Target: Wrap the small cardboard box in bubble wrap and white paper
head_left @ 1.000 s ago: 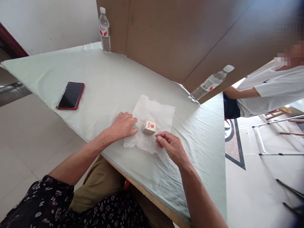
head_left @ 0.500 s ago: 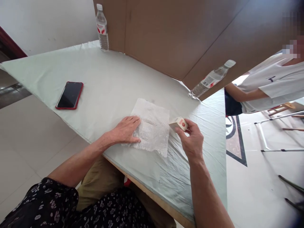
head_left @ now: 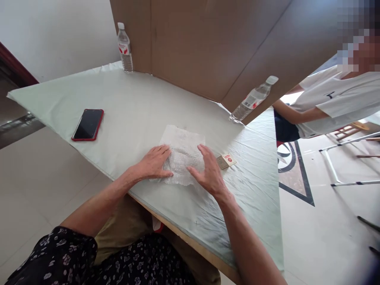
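A whitish, translucent sheet of bubble wrap (head_left: 184, 158) lies flat on the pale green tablecloth in front of me. My left hand (head_left: 156, 161) rests on its left edge, fingers stretched and thumb apart. Over the sheet's right edge is my right hand (head_left: 209, 170), its thumb and fingers spread with nothing between them; whether it touches the sheet I cannot tell. Just right of that hand, a small cream box (head_left: 226, 160) with red print sits on the cloth.
A red-cased phone (head_left: 88, 125) lies to the left. One water bottle (head_left: 125, 49) stands at the back and another (head_left: 253, 99) on the right, both against a large cardboard panel (head_left: 192, 47). A person in a white shirt (head_left: 338, 99) sits beyond the table's right side.
My right hand has let go of the small box, which now sits on the cloth, and has moved left to the sheet. My left hand has stayed at the left edge.
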Demonstrator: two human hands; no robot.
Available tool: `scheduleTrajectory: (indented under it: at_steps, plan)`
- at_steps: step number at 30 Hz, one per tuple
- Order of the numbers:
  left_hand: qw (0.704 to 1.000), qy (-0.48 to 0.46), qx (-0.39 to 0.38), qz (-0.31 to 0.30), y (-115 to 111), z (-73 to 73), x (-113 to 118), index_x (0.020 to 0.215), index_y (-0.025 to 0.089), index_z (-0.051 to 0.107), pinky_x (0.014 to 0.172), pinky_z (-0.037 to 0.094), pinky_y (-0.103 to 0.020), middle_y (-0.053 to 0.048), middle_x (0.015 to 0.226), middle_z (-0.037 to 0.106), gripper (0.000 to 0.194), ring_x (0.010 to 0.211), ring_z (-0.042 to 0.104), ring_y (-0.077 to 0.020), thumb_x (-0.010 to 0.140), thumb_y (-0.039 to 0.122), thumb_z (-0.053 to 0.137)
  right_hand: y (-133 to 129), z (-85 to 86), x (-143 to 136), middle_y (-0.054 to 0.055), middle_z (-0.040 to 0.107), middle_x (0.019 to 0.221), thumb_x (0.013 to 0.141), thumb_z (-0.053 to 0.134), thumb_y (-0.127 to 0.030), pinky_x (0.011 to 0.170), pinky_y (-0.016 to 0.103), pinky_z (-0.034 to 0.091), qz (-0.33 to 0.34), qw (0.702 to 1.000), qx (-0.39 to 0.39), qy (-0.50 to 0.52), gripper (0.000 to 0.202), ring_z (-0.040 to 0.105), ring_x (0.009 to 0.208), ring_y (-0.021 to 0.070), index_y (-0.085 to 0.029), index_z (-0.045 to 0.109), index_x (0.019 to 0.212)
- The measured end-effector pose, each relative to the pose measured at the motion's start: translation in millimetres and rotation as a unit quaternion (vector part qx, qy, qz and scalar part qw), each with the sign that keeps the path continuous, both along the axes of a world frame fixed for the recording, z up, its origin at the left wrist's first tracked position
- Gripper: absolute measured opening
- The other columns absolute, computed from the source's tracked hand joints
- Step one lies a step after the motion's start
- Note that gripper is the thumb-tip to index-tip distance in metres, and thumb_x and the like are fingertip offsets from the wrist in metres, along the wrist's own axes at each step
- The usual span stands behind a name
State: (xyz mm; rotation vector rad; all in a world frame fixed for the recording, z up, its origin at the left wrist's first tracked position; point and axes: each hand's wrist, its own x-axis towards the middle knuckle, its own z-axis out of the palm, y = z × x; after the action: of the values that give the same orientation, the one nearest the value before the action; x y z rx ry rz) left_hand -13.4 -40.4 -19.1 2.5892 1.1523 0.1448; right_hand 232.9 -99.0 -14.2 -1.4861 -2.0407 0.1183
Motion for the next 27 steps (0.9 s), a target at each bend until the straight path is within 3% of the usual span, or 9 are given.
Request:
scheduleTrajectory:
  at_steps: [4, 7, 12, 18, 27]
  plan:
    - [1.000, 0.018, 0.006, 0.016, -5, 1.0, -1, 0.142, 0.009, 0.043, 0.121, 0.026, -0.047, -0.021, 0.159, 0.032, 0.080, 0.149, 0.029, -0.0356, 0.082, 0.058, 0.062, 9, -22.4, -5, 0.016, 0.050, 0.149, 0.086, 0.060, -0.057, 0.111, 0.056, 0.039, 0.025, 0.995, -0.084, -0.051, 0.079, 0.047, 0.138, 0.0355, -0.021, 0.034, 0.152]
    - [1.000, 0.021, 0.006, 0.020, -5, 0.2, -4, 0.143, 0.009, 0.043, 0.121, 0.026, -0.046, -0.021, 0.159, 0.032, 0.081, 0.149, 0.028, -0.0350, 0.081, 0.058, 0.062, 7, -33.4, 2, 0.017, 0.049, 0.150, 0.086, 0.057, -0.062, 0.111, 0.056, 0.038, 0.024, 0.992, -0.097, -0.076, 0.080, 0.045, 0.138, 0.0365, -0.021, 0.038, 0.151]
    - [1.000, 0.024, 0.011, 0.007, -2, 4.4, -4, 0.142, 0.014, 0.044, 0.119, 0.030, -0.047, -0.018, 0.158, 0.036, 0.078, 0.147, 0.032, -0.0341, 0.080, 0.056, 0.064, 3, -34.2, 6, 0.016, 0.045, 0.154, 0.086, 0.055, -0.065, 0.113, 0.053, 0.036, 0.028, 0.990, -0.098, -0.094, 0.081, 0.043, 0.141, 0.0350, -0.019, 0.038, 0.151]
    - [0.997, 0.007, 0.066, 0.041, -14, 11.9, 12, 0.138, 0.010, 0.049, 0.120, 0.029, -0.049, -0.022, 0.153, 0.041, 0.063, 0.146, 0.034, -0.0345, 0.088, 0.044, 0.061, 3, -34.3, 4, 0.016, 0.044, 0.154, 0.087, 0.055, -0.064, 0.114, 0.054, 0.034, 0.029, 0.990, -0.098, -0.096, 0.080, 0.041, 0.142, 0.0351, -0.020, 0.038, 0.151]
    - [0.999, -0.028, -0.005, 0.014, -7, -9.1, -5, 0.148, 0.012, 0.040, 0.123, 0.025, -0.049, -0.018, 0.159, 0.035, 0.083, 0.151, 0.027, -0.0324, 0.083, 0.057, 0.065, 6, -38.6, 3, 0.017, 0.047, 0.152, 0.085, 0.060, -0.062, 0.113, 0.056, 0.035, 0.024, 0.994, -0.085, -0.071, 0.076, 0.043, 0.141, 0.0351, -0.021, 0.043, 0.147]
